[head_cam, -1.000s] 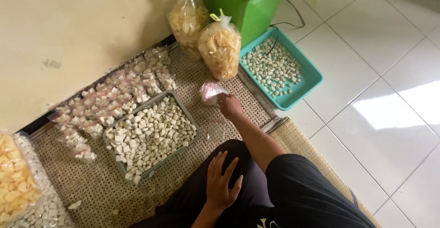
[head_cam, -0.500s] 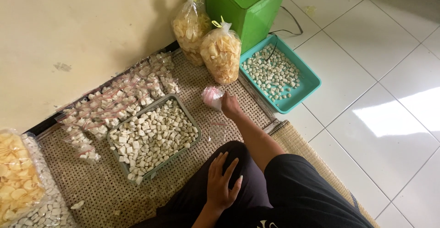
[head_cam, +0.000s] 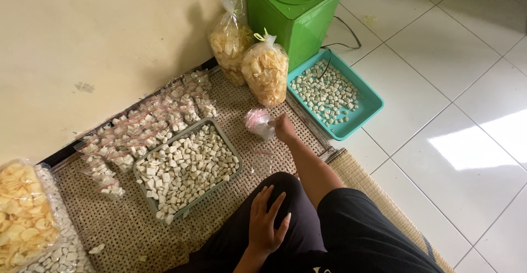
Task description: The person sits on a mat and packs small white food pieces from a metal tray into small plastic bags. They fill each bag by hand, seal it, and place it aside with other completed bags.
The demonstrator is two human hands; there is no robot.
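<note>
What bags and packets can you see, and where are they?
Small packet: in the right hand, clear with a pink strip.
Two tall bags: by the green box, clear, tied, full of pale yellow chips.
Little packets: rows along the wall, clear, red-striped, holding white pieces.
Big bag: far left, clear, full of yellow chips.

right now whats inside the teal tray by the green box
The teal tray holds a loose layer of small pale chunks, with bare floor showing on its right side. A dark cord dips in at the top corner. Anything beneath the chunks is hidden.
</note>
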